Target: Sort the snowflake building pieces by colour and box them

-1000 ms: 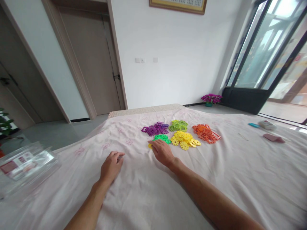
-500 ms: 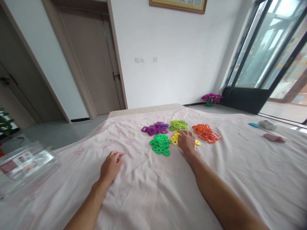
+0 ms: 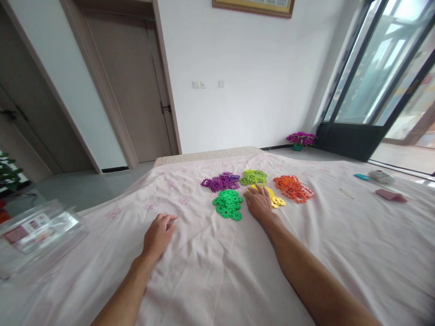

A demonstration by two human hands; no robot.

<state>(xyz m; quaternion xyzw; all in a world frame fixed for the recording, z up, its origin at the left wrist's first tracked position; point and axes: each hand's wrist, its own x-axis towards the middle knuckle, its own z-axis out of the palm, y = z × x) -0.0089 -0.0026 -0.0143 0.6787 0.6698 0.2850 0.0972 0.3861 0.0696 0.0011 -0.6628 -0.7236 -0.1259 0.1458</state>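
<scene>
My right hand (image 3: 260, 203) lies palm down on the near left part of a pile of yellow flower-shaped plastic discs (image 3: 277, 201), fingers spread and touching them. Its palm hides some of the yellow pieces. Just left of it sits a heap of green discs (image 3: 228, 204). My left hand (image 3: 159, 235) rests on the cloth, well left of the piles, with its fingers curled. A small greyish bit shows by its thumb, too small to name. Behind are purple pieces (image 3: 220, 182) and lime-green pieces (image 3: 253, 177); orange-red pieces (image 3: 293, 188) lie to the right.
A pinkish cloth (image 3: 204, 280) with wrinkles covers the surface. At the left edge stands a clear plastic box (image 3: 41, 240) with a label. Far right lie a blue item (image 3: 362, 177), a whitish object (image 3: 381, 176), a pink folded piece (image 3: 390, 195) and a thin stick (image 3: 346, 194).
My right hand has shifted slightly left and toward me, its fingers spreading, so more yellow discs show on its right. My left hand has stayed put.
</scene>
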